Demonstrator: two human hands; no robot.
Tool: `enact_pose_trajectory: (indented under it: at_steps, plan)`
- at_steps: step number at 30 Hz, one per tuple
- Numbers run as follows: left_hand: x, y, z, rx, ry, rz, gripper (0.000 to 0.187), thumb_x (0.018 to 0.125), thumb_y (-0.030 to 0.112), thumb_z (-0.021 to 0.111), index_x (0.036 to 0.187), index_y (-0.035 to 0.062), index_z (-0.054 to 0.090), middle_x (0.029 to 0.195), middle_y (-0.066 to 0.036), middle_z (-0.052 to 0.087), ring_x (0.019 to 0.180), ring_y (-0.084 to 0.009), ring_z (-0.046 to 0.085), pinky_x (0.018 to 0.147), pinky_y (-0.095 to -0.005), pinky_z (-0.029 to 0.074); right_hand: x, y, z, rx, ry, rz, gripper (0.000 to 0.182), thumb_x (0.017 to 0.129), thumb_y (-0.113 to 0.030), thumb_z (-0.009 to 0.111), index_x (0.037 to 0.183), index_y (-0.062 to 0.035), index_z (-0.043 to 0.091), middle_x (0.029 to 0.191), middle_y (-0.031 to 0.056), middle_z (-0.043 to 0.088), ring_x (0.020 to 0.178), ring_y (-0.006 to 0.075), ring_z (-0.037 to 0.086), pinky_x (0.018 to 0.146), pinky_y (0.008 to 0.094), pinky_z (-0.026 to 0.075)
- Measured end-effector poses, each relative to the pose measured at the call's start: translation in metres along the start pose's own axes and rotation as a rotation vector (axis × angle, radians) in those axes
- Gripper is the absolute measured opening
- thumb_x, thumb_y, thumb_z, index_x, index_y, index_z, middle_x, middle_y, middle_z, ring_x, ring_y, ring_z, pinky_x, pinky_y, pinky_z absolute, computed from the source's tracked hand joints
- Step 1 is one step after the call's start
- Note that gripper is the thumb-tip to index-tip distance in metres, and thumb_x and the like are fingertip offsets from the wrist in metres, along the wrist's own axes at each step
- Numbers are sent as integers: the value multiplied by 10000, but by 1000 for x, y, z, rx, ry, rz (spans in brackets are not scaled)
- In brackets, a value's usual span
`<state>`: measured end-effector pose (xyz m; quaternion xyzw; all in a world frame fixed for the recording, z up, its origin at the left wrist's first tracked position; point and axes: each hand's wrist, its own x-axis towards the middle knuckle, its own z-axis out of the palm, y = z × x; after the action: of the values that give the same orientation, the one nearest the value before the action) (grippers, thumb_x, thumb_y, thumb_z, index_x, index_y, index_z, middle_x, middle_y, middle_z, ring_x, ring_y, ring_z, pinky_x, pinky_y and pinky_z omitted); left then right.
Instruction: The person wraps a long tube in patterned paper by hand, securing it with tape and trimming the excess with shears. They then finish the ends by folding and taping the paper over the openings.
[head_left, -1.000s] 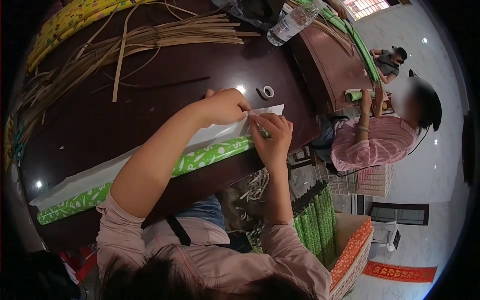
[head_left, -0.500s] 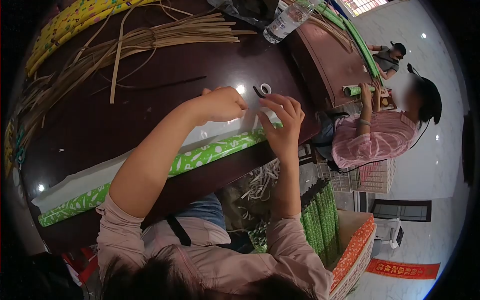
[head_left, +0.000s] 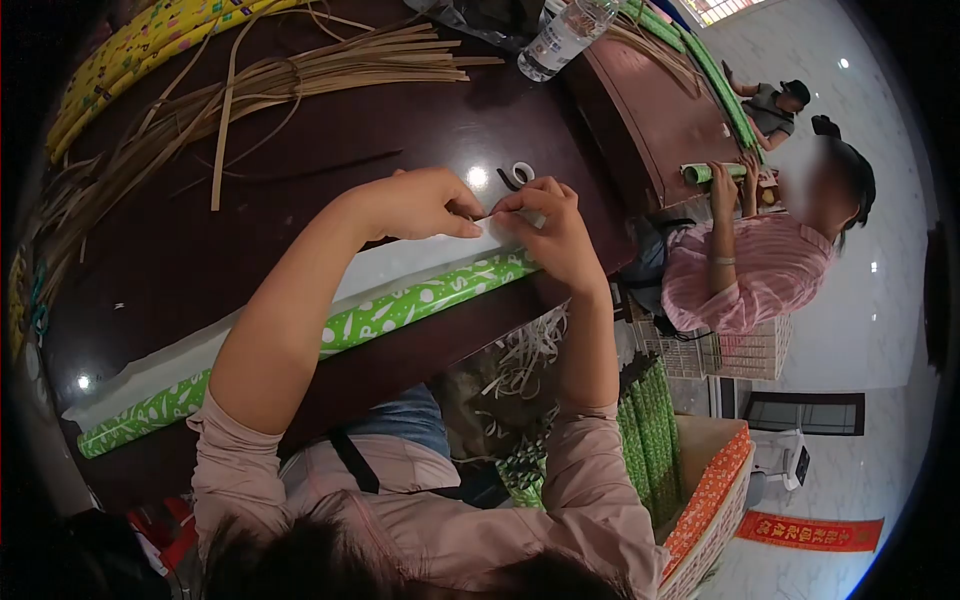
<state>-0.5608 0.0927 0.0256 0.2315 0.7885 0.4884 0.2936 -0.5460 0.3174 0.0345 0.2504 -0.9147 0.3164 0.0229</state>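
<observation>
A roll of green patterned sheet [head_left: 420, 300] with white motifs lies along the front edge of the dark table, and its white underside [head_left: 385, 268] spreads behind it. My left hand [head_left: 432, 205] is closed over the white side near the roll's right end, thumb and fingers pinched together. Close beside it, my right hand [head_left: 548, 228] has its fingertips pinched too. Whatever is between the fingers is too small to make out. Just beyond the right hand lies a small white ring [head_left: 523, 174] like a tape roll, with a dark curved piece [head_left: 505, 181] touching it.
Long flat tan strips [head_left: 330, 80] lie across the table's far left, near yellow patterned rolls [head_left: 150, 65]. A water bottle [head_left: 565, 42] stands at the back. To the right, a person in a striped shirt [head_left: 750, 275] holds a green roll. A basket [head_left: 705, 500] holds green rolls.
My right hand has moved toward my left and its spread fingers have closed to a pinch. The left hand's fingers have come down onto the white side. The view has shifted slightly.
</observation>
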Motion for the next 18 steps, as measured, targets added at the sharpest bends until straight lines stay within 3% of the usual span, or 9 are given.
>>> enact_pose_trajectory:
  at_steps: [6,9,13,16,18]
  plan:
    - [-4,4,-3,-93,-16,-2,314,898,178,662,1167,16,677,1038,-109,702,936,-167,633,843,-327,491,11,12,-4,89,-112,17,86,793,-77,734,871,-48,712,881,28,617,877,169,547,855,312,405]
    - [4,5,4,-6,-18,-138,299,893,174,636,1136,7,683,1000,-95,698,909,-165,626,825,-321,488,15,11,-5,141,-159,32,81,797,-54,717,870,-23,702,867,36,610,835,150,558,786,295,442]
    - [3,4,5,-83,30,-94,308,884,189,618,1125,8,681,994,-95,689,893,-171,621,817,-322,486,16,4,-9,257,-183,97,58,817,-30,695,873,-16,689,850,29,600,837,120,564,771,276,452]
    - [1,16,4,-199,73,-133,340,873,194,636,1165,21,658,1033,-112,685,921,-181,618,816,-320,488,17,11,-4,340,-156,97,104,801,-23,722,885,22,680,835,92,648,797,158,618,705,305,501]
    - [-5,24,10,2,210,-76,473,839,156,662,1291,61,557,1038,-125,685,940,-202,622,896,-359,458,19,14,-2,451,-166,98,93,808,7,700,880,43,654,844,79,649,807,132,618,723,289,506]
